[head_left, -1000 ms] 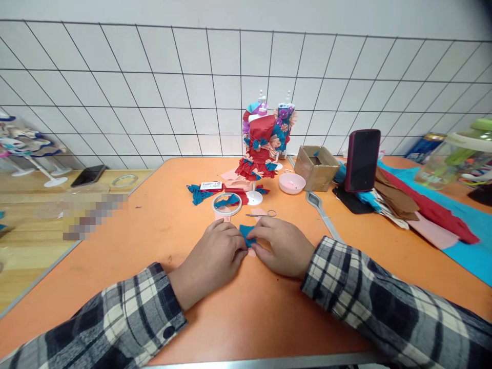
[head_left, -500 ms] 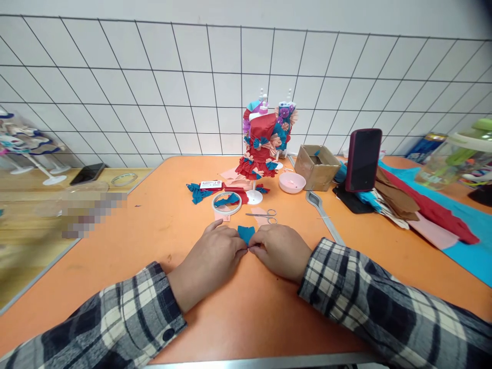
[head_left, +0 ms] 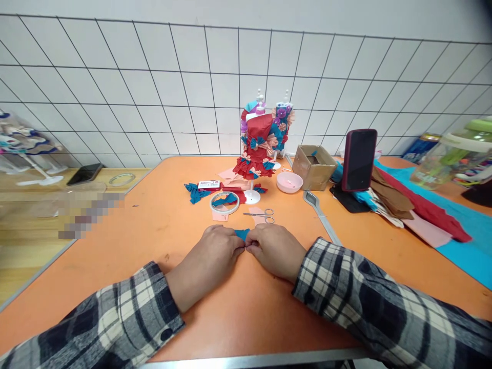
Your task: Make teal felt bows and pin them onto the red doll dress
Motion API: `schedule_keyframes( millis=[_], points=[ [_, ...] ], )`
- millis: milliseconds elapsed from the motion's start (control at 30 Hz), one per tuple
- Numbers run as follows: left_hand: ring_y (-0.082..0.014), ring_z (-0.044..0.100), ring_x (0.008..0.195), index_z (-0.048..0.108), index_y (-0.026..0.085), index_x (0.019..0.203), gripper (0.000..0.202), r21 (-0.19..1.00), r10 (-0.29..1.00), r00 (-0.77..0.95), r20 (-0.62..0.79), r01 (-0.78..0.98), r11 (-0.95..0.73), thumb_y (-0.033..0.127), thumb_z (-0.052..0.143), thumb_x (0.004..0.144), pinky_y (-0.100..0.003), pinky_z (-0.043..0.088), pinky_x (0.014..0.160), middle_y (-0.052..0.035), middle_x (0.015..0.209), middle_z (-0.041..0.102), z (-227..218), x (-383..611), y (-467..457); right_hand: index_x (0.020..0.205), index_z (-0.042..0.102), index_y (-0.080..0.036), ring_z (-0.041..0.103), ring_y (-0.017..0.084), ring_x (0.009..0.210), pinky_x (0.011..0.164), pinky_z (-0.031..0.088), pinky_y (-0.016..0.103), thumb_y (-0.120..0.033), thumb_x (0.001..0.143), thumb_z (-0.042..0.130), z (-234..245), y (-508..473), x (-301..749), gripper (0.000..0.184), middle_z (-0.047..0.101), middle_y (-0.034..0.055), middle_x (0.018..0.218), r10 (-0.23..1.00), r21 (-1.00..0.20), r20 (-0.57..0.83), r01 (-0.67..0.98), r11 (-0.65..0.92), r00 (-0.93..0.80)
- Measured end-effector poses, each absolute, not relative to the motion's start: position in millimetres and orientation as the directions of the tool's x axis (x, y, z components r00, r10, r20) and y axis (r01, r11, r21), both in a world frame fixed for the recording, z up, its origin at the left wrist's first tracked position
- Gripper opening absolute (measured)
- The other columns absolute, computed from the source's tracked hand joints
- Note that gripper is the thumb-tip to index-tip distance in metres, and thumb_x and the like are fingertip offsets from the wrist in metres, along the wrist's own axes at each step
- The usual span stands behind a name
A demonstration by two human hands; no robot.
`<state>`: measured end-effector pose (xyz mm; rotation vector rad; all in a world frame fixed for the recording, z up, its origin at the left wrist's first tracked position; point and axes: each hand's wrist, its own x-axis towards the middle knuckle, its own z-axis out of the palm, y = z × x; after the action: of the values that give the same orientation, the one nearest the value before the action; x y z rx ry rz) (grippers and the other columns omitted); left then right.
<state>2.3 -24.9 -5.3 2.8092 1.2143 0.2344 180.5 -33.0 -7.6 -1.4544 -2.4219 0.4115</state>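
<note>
My left hand [head_left: 209, 259] and my right hand [head_left: 274, 249] rest on the orange table [head_left: 161, 225], fingertips pinched together on a small blue paper piece [head_left: 242, 234]. Only the top edge of that piece shows between my fingers. Just beyond lie small scissors [head_left: 263, 216] and a tape ring [head_left: 224, 203] with blue paper inside. Further back stands a small mannequin [head_left: 257, 148] dressed in red, blue and pink folded paper.
A pink bowl [head_left: 290, 182], a cardboard box [head_left: 315, 166] and an upright phone [head_left: 359, 160] stand at the right, with sheets of brown, red and blue paper [head_left: 430, 215] beyond. A metal ruler-like tool [head_left: 321, 215] lies on the table. A wooden table [head_left: 46, 205] adjoins at the left.
My hands have closed further over the blue paper piece, so less of it shows now. The view shifted slightly left.
</note>
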Motion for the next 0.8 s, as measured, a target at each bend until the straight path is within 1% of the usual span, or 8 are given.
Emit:
schedule_keyframes(
  millis=[167, 300, 400, 467, 533, 633, 700, 800],
  points=[
    [-0.0183, 0.058, 0.077, 0.073, 0.023, 0.084, 0.021, 0.129, 0.743, 0.651, 0.154, 0.733, -0.668, 0.022, 0.053, 0.089, -0.032, 0.041, 0.073, -0.0045, 0.081, 0.065, -3, 1, -27, 0.083, 0.064, -0.023, 0.054, 0.014, 0.078, 0.064, 0.032, 0.025, -0.024, 0.083, 0.060, -8, -35, 179, 0.004, 0.061, 0.0006, 0.087, 0.906, -0.403, 0.105, 0.815, 0.416, -0.411],
    [-0.0188, 0.058, 0.082, 0.073, 0.025, 0.082, 0.018, 0.106, 0.726, 0.667, 0.166, 0.720, -0.686, 0.022, 0.056, 0.087, -0.035, 0.039, 0.082, -0.0028, 0.078, 0.066, 3, 0, -29, 0.093, 0.062, -0.023, 0.056, 0.016, 0.082, 0.066, 0.033, 0.026, -0.024, 0.084, 0.059, -7, -37, 179, 0.010, 0.064, 0.0009, 0.087, 0.897, -0.357, 0.108, 0.826, 0.437, -0.429],
    [-0.0186, 0.059, 0.080, 0.072, 0.025, 0.082, 0.019, 0.092, 0.719, 0.676, 0.162, 0.715, -0.693, 0.022, 0.055, 0.088, -0.038, 0.037, 0.085, -0.0019, 0.076, 0.067, 4, -1, -29, 0.093, 0.065, -0.024, 0.058, 0.017, 0.082, 0.066, 0.033, 0.027, -0.027, 0.087, 0.056, -6, -37, 180, 0.011, 0.066, 0.0011, 0.088, 0.884, -0.314, 0.085, 0.829, 0.462, -0.460],
    [-0.0182, 0.060, 0.076, 0.072, 0.026, 0.083, 0.020, 0.106, 0.728, 0.667, 0.158, 0.722, -0.684, 0.022, 0.053, 0.089, -0.037, 0.038, 0.082, -0.0017, 0.075, 0.068, 2, -1, -28, 0.089, 0.067, -0.024, 0.058, 0.017, 0.081, 0.065, 0.033, 0.027, -0.028, 0.089, 0.053, -4, -36, 181, 0.015, 0.066, 0.0014, 0.086, 0.882, -0.299, 0.064, 0.834, 0.463, -0.467],
    [-0.0185, 0.060, 0.073, 0.072, 0.025, 0.087, 0.019, 0.136, 0.745, 0.650, 0.149, 0.733, -0.667, 0.022, 0.054, 0.089, -0.035, 0.039, 0.077, -0.0020, 0.074, 0.068, 0, 0, -27, 0.087, 0.069, -0.024, 0.058, 0.016, 0.080, 0.065, 0.033, 0.027, -0.027, 0.089, 0.051, -3, -35, 181, 0.018, 0.065, 0.0016, 0.084, 0.885, -0.298, 0.037, 0.840, 0.453, -0.464],
    [-0.0192, 0.059, 0.071, 0.072, 0.025, 0.088, 0.019, 0.159, 0.752, 0.644, 0.141, 0.735, -0.660, 0.023, 0.054, 0.089, -0.034, 0.040, 0.071, -0.0028, 0.073, 0.068, -4, 0, -26, 0.086, 0.069, -0.024, 0.057, 0.015, 0.080, 0.064, 0.033, 0.027, -0.025, 0.088, 0.051, -1, -35, 180, 0.018, 0.064, 0.0022, 0.089, 0.894, -0.303, 0.033, 0.848, 0.435, -0.447],
    [-0.0192, 0.059, 0.071, 0.073, 0.025, 0.086, 0.020, 0.155, 0.743, 0.653, 0.145, 0.727, -0.669, 0.023, 0.054, 0.089, -0.034, 0.040, 0.071, -0.0028, 0.073, 0.067, -5, 0, -25, 0.085, 0.069, -0.025, 0.057, 0.015, 0.080, 0.063, 0.032, 0.026, -0.027, 0.088, 0.051, -1, -36, 179, 0.019, 0.064, 0.0022, 0.091, 0.895, -0.303, 0.049, 0.847, 0.437, -0.444],
    [-0.0195, 0.059, 0.077, 0.073, 0.024, 0.085, 0.020, 0.149, 0.737, 0.654, 0.168, 0.722, -0.675, 0.022, 0.054, 0.089, -0.034, 0.041, 0.074, -0.0041, 0.078, 0.067, -4, 0, -26, 0.086, 0.068, -0.027, 0.057, 0.016, 0.078, 0.061, 0.031, 0.027, -0.029, 0.089, 0.050, -1, -37, 179, 0.018, 0.065, 0.0005, 0.085, 0.895, -0.276, 0.049, 0.856, 0.438, -0.443]
  ],
)
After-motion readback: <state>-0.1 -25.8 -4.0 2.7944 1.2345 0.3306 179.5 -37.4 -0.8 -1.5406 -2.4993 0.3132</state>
